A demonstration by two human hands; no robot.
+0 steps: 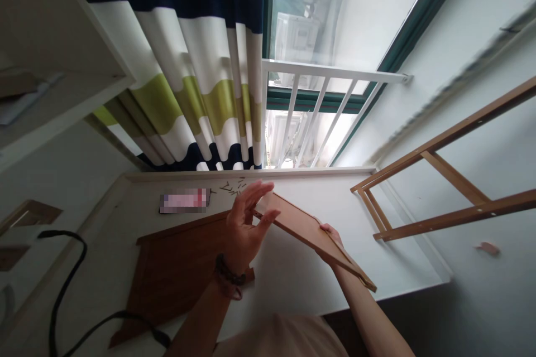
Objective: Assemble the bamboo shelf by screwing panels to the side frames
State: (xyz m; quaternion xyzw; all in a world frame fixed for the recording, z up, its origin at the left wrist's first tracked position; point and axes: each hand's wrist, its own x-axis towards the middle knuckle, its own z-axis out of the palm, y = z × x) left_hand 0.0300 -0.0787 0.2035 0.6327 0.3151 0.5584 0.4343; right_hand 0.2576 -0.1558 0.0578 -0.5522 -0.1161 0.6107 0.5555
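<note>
A light wooden panel (299, 222) with narrow raised edges is held up at a slant above the white tabletop. My right hand (329, 240) grips it by its long side, with some fingers hidden beneath. At the panel's left end is my left hand (247, 223), fingers apart and holding nothing; whether it touches the panel I cannot tell. Below my left hand a darker brown wooden board (180, 268) lies flat, partly covered by that forearm. Several small thin pieces (228, 186), perhaps screws, are scattered beyond the left hand.
A wooden ladder-like frame (454, 175) leans at the right. A blurred-out rectangular object (185, 201) lies on the tabletop (285, 273). Black cable (56, 290) loops at the lower left. A white railing (335, 73), a window and a striped curtain (218, 95) stand behind.
</note>
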